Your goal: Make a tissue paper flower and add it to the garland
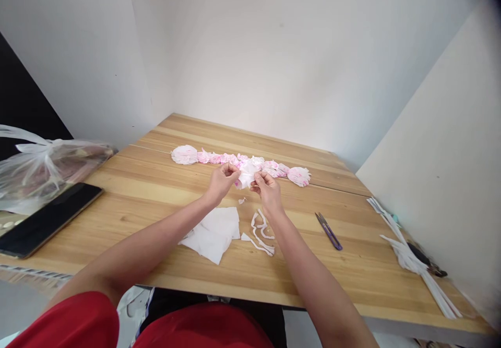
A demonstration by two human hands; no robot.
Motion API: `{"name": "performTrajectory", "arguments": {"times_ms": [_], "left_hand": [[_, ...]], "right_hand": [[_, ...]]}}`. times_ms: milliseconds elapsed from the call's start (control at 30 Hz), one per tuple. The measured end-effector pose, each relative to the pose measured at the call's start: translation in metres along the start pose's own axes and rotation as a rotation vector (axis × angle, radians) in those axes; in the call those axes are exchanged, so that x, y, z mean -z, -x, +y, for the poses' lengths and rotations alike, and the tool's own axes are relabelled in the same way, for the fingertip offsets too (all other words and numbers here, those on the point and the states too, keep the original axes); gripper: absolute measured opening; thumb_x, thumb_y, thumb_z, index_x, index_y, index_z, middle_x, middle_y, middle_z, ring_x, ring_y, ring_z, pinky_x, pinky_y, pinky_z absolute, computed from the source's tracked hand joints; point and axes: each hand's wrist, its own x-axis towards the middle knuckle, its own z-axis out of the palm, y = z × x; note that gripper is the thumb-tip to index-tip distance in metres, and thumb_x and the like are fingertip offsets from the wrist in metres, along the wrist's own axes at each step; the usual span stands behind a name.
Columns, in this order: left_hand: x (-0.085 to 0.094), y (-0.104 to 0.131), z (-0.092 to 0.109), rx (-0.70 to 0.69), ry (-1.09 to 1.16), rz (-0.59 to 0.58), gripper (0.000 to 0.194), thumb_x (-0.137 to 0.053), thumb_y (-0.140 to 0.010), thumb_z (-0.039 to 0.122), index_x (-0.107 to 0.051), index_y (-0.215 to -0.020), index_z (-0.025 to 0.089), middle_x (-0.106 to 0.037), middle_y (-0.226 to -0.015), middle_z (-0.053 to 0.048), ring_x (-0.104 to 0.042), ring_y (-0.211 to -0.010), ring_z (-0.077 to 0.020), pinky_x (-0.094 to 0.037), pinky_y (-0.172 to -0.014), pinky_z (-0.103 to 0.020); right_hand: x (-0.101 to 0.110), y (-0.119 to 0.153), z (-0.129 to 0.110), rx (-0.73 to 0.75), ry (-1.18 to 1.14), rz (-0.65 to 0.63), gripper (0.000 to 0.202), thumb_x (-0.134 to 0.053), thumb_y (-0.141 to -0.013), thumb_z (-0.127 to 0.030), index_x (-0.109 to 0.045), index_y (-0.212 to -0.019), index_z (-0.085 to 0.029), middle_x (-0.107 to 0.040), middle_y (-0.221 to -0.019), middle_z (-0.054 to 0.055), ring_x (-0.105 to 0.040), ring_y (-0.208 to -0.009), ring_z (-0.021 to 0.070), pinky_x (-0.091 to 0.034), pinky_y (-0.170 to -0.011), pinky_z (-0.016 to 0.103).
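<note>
Between my two hands is a ruffled white and pink tissue-paper flower (246, 172). My left hand (223, 182) pinches its left edge with thumb and forefinger. On its right edge, the fingers of my right hand (267, 187) are closed in a similar pinch. Behind it, a long garland of pink and white crumpled paper (215, 158) lies across the table, with a fuller tuft at each end. Nearer to me are white paper sheets (215, 233), partly under my left forearm, and twisted white paper strips (260, 230). A tiny paper scrap (242, 201) lies just below my hands.
Purple-handled thread snips (329, 231) lie on the wooden table (297, 270) to the right. Along the right edge are white strips (410, 254) and a dark-handled tool (426, 259). At left are a phone (49, 217) and a tied clear plastic bag (47, 165). Walls border the table.
</note>
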Motion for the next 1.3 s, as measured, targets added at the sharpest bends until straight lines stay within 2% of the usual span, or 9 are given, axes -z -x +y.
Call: {"name": "performTrajectory", "arguments": {"times_ms": [133,267,433,567,800,967,1133,1200,1300], "left_hand": [[0.003,0.003,-0.015,-0.009,0.008,0.029,0.014,-0.064,-0.070,0.023,-0.052,-0.067,0.016,-0.056,-0.062,0.004,-0.055,-0.047,-0.0079,-0.044,-0.052,-0.022],[0.006,0.007,-0.027,-0.094,-0.090,0.005,0.014,-0.065,-0.071,0.025,-0.053,-0.070,0.016,-0.056,-0.065,0.003,-0.057,-0.052,-0.0087,-0.045,-0.052,-0.021],[0.006,0.012,-0.028,-0.112,-0.085,-0.081,0.021,-0.063,-0.078,0.036,-0.057,-0.076,0.016,-0.057,-0.066,0.002,-0.055,-0.054,-0.0086,-0.045,-0.055,-0.022],[0.006,0.014,-0.027,-0.123,-0.084,-0.093,0.026,-0.061,-0.082,0.041,-0.063,-0.084,0.015,-0.063,-0.075,-0.001,-0.057,-0.066,-0.0107,-0.046,-0.064,-0.023],[0.007,0.016,-0.036,-0.213,-0.196,-0.149,0.023,-0.064,-0.079,0.026,-0.064,-0.100,0.017,-0.066,-0.097,-0.005,-0.059,-0.083,-0.0139,-0.046,-0.073,-0.024],[0.008,0.018,-0.028,-0.344,-0.365,-0.110,0.017,-0.053,-0.079,0.012,-0.067,-0.088,0.018,-0.062,-0.087,-0.002,-0.055,-0.081,-0.0141,-0.041,-0.075,-0.026],[0.010,0.018,-0.018,-0.418,-0.416,-0.062,0.027,-0.046,-0.080,0.008,-0.070,-0.073,0.019,-0.050,-0.073,-0.002,-0.047,-0.070,-0.0144,-0.039,-0.066,-0.026],[0.011,0.017,-0.018,-0.426,-0.419,-0.052,0.031,-0.045,-0.078,0.006,-0.071,-0.070,0.020,-0.049,-0.073,-0.002,-0.048,-0.071,-0.0149,-0.039,-0.066,-0.026],[0.011,0.016,-0.019,-0.435,-0.422,-0.056,0.034,-0.043,-0.076,0.003,-0.072,-0.071,0.020,-0.051,-0.074,-0.003,-0.049,-0.073,-0.0156,-0.040,-0.067,-0.027]], "right_hand": [[-0.001,0.003,0.009,-0.023,-0.021,-0.006,0.035,-0.077,-0.066,-0.050,-0.063,-0.075,-0.020,-0.059,-0.068,-0.002,-0.056,-0.062,0.0098,-0.051,-0.056,0.022],[-0.001,0.005,0.010,0.015,0.107,-0.010,0.036,-0.070,-0.072,-0.054,-0.065,-0.079,-0.019,-0.062,-0.072,0.000,-0.056,-0.061,0.0112,-0.050,-0.053,0.023],[0.004,0.006,0.011,0.117,0.249,-0.049,0.030,-0.070,-0.074,-0.048,-0.066,-0.082,-0.020,-0.065,-0.074,-0.001,-0.056,-0.062,0.0119,-0.050,-0.057,0.025],[0.008,0.008,0.015,0.112,0.243,-0.022,0.030,-0.066,-0.076,-0.050,-0.063,-0.080,-0.020,-0.064,-0.072,-0.001,-0.057,-0.063,0.0128,-0.050,-0.060,0.026],[0.009,0.009,0.013,0.051,0.160,-0.003,0.035,-0.067,-0.074,-0.054,-0.059,-0.083,-0.021,-0.064,-0.073,-0.001,-0.058,-0.063,0.0134,-0.051,-0.062,0.027],[0.007,0.009,0.009,0.045,0.074,0.020,0.035,-0.071,-0.069,-0.043,-0.054,-0.093,-0.024,-0.061,-0.070,-0.005,-0.056,-0.061,0.0127,-0.047,-0.056,0.024],[0.010,0.010,0.010,0.154,0.226,-0.057,0.009,-0.059,-0.076,-0.031,-0.058,-0.074,-0.022,-0.056,-0.066,-0.004,-0.050,-0.059,0.0107,-0.042,-0.058,0.023],[0.011,0.012,0.010,0.176,0.275,-0.073,0.010,-0.055,-0.077,-0.027,-0.062,-0.071,-0.022,-0.058,-0.067,-0.003,-0.051,-0.060,0.0112,-0.044,-0.060,0.024],[0.010,0.015,0.005,0.154,0.264,-0.093,0.016,-0.054,-0.079,-0.030,-0.068,-0.083,-0.023,-0.066,-0.080,-0.001,-0.057,-0.066,0.0133,-0.049,-0.062,0.026]]}}
